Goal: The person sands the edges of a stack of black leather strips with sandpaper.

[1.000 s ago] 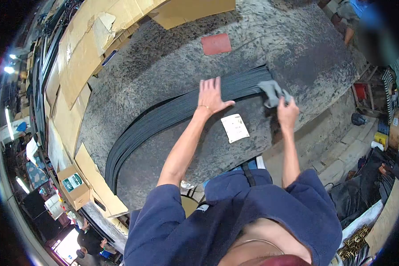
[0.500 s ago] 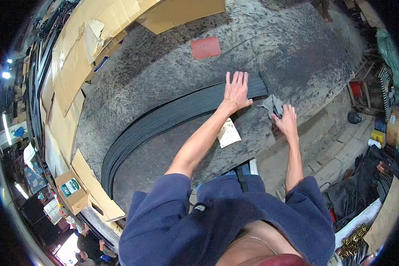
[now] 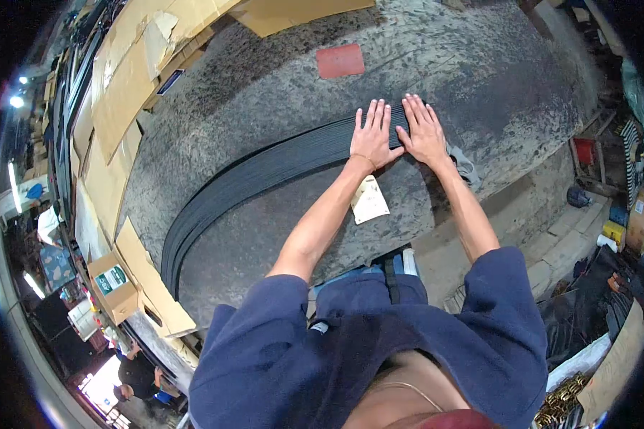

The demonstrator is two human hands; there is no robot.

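Note:
A long curved bundle of thin black strips (image 3: 265, 170) lies across the dark, stained worktable (image 3: 279, 247). My left hand (image 3: 373, 139) rests flat on the bundle near its right end, fingers apart and pointing away from me. Beside it, my right hand (image 3: 423, 134) lies over the bundle's end, its fingers stretched out and the thumb near my left thumb. Part of the strips is hidden under both hands. A crumpled grey cloth (image 3: 464, 164) sits by my right wrist. Below my left wrist is a pale printed card (image 3: 370, 202).
A red rectangular sheet (image 3: 340, 61) lies farther back on the table. Cardboard (image 3: 114, 118) lines the left and far edges, with a small open carton (image 3: 112, 286) at lower left. A person (image 3: 137, 375) is in the background. A wooden stool (image 3: 595, 161) stands at right.
My right hand has left the grey cloth and moved up and left onto the end of the strips. My left hand stays on the bundle, now slightly nearer its end.

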